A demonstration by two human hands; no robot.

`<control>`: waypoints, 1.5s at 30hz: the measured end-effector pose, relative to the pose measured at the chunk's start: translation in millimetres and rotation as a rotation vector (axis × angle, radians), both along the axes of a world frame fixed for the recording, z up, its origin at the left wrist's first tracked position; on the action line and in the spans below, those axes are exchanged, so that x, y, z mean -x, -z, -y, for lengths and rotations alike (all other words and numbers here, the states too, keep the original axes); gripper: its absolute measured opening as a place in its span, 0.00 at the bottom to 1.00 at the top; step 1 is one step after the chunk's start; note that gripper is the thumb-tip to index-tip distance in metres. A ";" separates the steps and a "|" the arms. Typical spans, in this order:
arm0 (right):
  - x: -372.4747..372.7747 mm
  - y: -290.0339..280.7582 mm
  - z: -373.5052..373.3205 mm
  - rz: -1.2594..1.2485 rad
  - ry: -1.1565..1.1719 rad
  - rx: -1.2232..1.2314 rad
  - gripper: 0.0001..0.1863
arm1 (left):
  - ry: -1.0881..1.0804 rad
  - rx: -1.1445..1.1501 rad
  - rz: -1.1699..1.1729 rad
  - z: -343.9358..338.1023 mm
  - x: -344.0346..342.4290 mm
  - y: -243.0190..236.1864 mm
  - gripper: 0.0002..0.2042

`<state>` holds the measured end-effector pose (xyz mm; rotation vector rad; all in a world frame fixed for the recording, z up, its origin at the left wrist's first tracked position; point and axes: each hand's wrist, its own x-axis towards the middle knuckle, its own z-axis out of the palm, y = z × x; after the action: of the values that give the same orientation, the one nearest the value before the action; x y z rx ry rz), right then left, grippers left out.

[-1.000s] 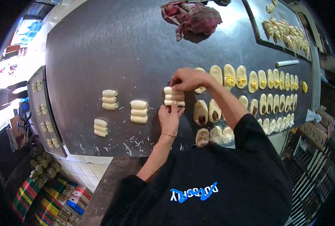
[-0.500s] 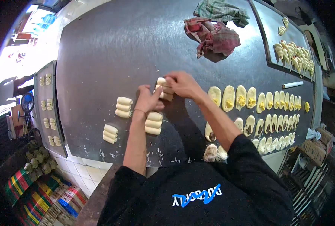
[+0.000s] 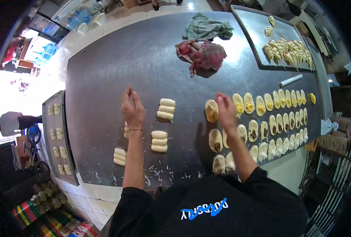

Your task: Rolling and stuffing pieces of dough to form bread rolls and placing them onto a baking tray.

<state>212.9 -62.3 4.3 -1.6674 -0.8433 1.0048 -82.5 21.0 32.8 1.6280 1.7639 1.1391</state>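
Observation:
My left hand hovers over the dark metal table, fingers loosely extended, holding nothing. Its wrist partly hides one group of rolled dough pieces. Between the hands lies a group of three pale dough rolls, side by side and touching. Nearer me are another group of rolls and one by my left forearm. My right hand, fingers extended, is beside a flat oval of dough with brownish filling; whether it touches the dough is unclear. Yellow filling tops the neighbouring dough oval.
Rows of filled dough ovals cover the right side. A white rod lies beyond them, near a tray of spiral dough pieces. Red and green cloths lie at the far side. Another tray stands left.
My hands have let go of the three-roll group and parted, the left going left and the right going right to the filled ovals. The whole view has shifted too.

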 end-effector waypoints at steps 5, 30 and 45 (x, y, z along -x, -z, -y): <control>-83.8 0.0 -7.0 0.481 -0.247 0.075 0.25 | 0.596 0.142 0.169 24.7 -113.0 31.3 0.24; -58.4 27.2 47.9 0.839 -0.513 -0.524 0.06 | 0.786 -0.179 -0.224 101.6 -159.7 56.9 0.10; -50.5 36.0 29.9 0.820 -0.479 -0.140 0.07 | 0.248 0.430 -0.345 68.1 -182.7 56.2 0.13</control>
<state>263.4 -92.2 -31.7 -1.7962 -1.8701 0.5053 100.2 -47.1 -23.4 1.7719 1.7862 0.3471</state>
